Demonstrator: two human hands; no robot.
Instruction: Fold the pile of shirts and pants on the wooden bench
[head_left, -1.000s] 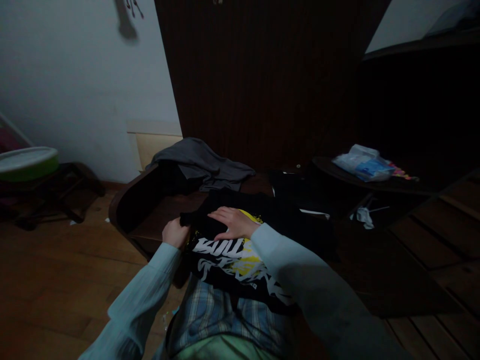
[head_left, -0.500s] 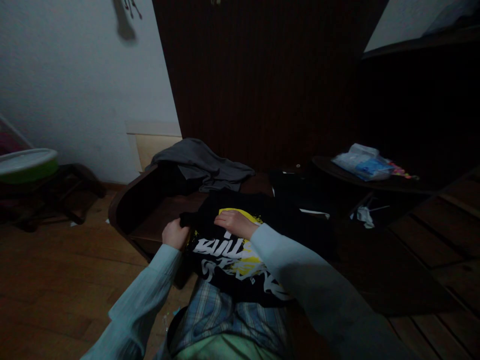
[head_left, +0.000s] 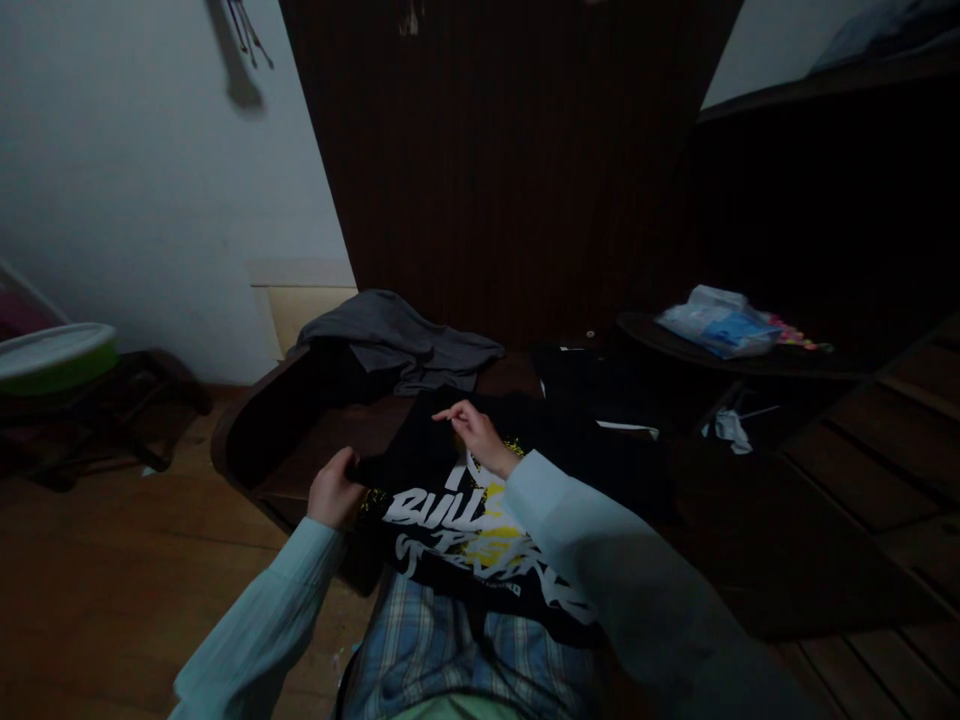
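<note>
A black T-shirt (head_left: 427, 510) with white lettering and yellow splatter print lies spread over my lap and the dark seat. My left hand (head_left: 336, 488) is closed on its left edge, pulling the cloth out to the side. Above the upper part of the print is my right hand (head_left: 480, 438), its index finger stretched out to the left and the other fingers partly curled. Whether those fingers touch the cloth is hard to see in the dim light. Below the shirt show my blue plaid trousers (head_left: 405, 630).
Grey cloth (head_left: 397, 335) drapes over the arm of the dark wooden bench (head_left: 240, 440). A plastic packet (head_left: 720, 325) rests on a small shelf at right, with crumpled paper (head_left: 731, 430) beneath. A green basin (head_left: 60, 360) stands on a stool at left.
My right hand has lifted from lying flat on the print, and its index finger now points out. My left hand has moved slightly left with the shirt edge. The view has shifted a little.
</note>
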